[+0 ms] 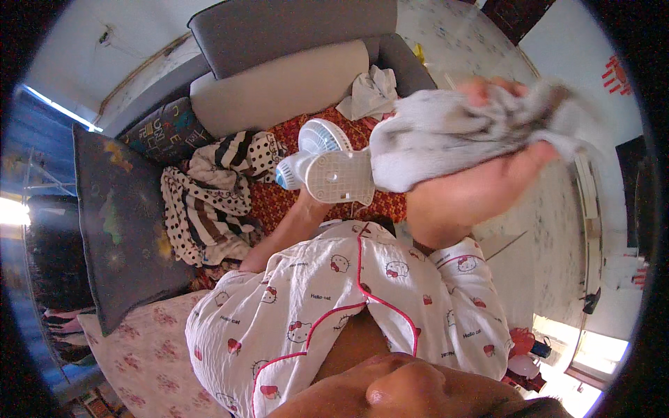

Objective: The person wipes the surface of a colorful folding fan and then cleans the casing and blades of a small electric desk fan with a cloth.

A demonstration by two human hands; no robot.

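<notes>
My left hand [317,199], mostly hidden behind the base, holds a small white and pale-blue electric fan [324,137]. The ribbed underside of the fan's base [334,180] faces up towards me, with the caged head beyond it. Gathered in my right hand [530,162] is a light grey cloth [444,133] with darker patches; fingers show above it and the thumb below. Motion blurs this hand and the cloth's far end. The cloth's near end hangs beside the fan base, and I cannot tell whether they touch.
Ahead stands a grey sofa [292,31] with a red patterned cover [389,205] and a crumpled white cloth [372,94]. Polka-dot and striped fabric [209,209] lies left, by a dark lettered cushion [167,128] and a grey cushion [125,209]. Pale floor [512,271] is at right.
</notes>
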